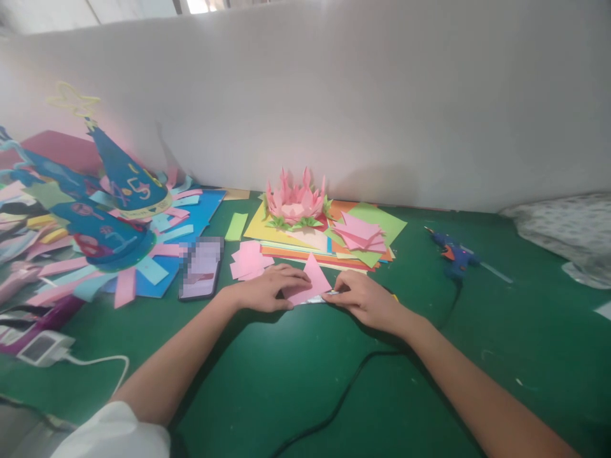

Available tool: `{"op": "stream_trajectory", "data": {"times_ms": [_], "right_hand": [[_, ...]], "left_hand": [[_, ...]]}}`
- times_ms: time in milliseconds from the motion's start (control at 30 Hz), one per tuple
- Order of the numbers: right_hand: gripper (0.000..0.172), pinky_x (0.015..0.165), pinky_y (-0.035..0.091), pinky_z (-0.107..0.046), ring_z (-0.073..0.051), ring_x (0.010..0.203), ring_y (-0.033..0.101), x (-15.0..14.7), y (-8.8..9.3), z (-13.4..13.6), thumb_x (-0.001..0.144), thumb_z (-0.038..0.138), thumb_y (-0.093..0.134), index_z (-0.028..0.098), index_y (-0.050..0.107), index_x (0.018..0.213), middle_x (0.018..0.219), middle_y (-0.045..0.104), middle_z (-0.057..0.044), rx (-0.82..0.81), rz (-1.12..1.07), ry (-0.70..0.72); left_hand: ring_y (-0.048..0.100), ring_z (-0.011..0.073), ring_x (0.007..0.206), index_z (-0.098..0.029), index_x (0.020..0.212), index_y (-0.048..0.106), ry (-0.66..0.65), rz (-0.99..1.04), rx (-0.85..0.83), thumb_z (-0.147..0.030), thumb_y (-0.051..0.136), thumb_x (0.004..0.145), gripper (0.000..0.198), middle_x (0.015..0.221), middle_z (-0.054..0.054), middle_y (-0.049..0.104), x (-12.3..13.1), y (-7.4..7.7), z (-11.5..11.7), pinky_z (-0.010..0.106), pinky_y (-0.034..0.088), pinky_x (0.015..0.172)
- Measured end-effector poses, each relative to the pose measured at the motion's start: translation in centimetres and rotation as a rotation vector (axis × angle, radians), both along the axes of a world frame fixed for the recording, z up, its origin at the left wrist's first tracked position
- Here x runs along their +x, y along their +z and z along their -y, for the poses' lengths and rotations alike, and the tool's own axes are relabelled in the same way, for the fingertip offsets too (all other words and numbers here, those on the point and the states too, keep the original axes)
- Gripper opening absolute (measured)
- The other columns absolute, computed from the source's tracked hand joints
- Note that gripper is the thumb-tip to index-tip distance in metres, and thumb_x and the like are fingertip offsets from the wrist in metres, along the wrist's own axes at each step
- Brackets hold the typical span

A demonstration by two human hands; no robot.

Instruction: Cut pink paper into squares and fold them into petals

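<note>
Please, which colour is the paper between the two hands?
The paper is pink; the head view shows it.

The widest free area of the desk (267,394) lay between the forearms, with one obstruction: a black cord (344,394) that ran diagonally across it. A second open lane extended from the right hand (365,299) to the glue gun (453,251); the cord's upper section, beside the gun, narrowed that lane. Forward travel was blocked by the paper stack (258,230), which bore an upright paper flower (296,207), and behind it by the white wall (353,95). Left of the left hand (267,289), loose pink squares (248,259) and a phone (205,267) left only a narrow gap. Beyond the phone, tall blue cone hats (128,175) obstructed passage.
</note>
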State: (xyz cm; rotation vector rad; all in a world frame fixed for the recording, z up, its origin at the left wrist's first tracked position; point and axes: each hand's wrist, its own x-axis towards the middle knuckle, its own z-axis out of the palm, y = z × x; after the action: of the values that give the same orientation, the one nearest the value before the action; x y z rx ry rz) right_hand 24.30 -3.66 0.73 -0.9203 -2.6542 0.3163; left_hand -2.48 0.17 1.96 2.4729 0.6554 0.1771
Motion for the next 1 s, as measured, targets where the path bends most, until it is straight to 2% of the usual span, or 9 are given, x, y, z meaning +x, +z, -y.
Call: {"op": "stream_trajectory", "data": {"times_ms": [333,467,567,1000], "right_hand": [[0.032,0.066,0.038,-0.029,-0.018,0.078,0.047,-0.01,0.08,-0.04,0.094,0.020,0.039,0.028,0.066,0.110,0.084,0.054,-0.007,0.031,0.033,0.038],[0.033,0.069,0.039,-0.030,-0.019,0.081,0.047,0.00,-0.16,-0.05,0.094,0.018,0.039,0.027,0.065,0.112,0.087,0.054,-0.009,0.045,0.025,0.039],[0.032,0.069,0.040,-0.031,-0.019,0.081,0.048,-0.11,-0.22,-0.02,0.093,0.019,0.040,0.027,0.066,0.110,0.086,0.054,-0.009,0.029,0.021,0.035],[0.032,0.071,0.040,-0.031,-0.019,0.083,0.048,-0.90,-0.01,0.38,0.093,0.020,0.043,0.031,0.065,0.112,0.088,0.055,-0.009,-0.027,0.003,0.059]], "left_hand": [[0.039,0.0257,0.123,-0.029,0.130,0.047,-0.002,-0.026,-0.030,-0.032,0.058,0.081,0.050,0.136,0.004,0.047,0.04,0.08,-0.16,0.041,0.026,0.105],[0.040,0.0218,0.124,-0.032,0.127,0.050,0.002,-0.008,-0.063,-0.029,0.044,0.090,0.037,0.133,0.000,0.050,0.18,-0.07,-0.21,0.038,0.026,0.105],[0.042,0.0190,0.121,-0.032,0.124,0.053,0.037,0.012,-0.046,-0.023,0.037,0.093,0.036,0.131,0.000,0.053,0.34,-0.30,-0.12,0.036,0.028,0.104],[0.045,0.0190,0.118,-0.031,0.123,0.054,0.039,0.033,-0.023,-0.019,0.038,0.091,0.037,0.127,0.002,0.056,0.43,-0.24,-0.02,0.037,0.031,0.103]]}}
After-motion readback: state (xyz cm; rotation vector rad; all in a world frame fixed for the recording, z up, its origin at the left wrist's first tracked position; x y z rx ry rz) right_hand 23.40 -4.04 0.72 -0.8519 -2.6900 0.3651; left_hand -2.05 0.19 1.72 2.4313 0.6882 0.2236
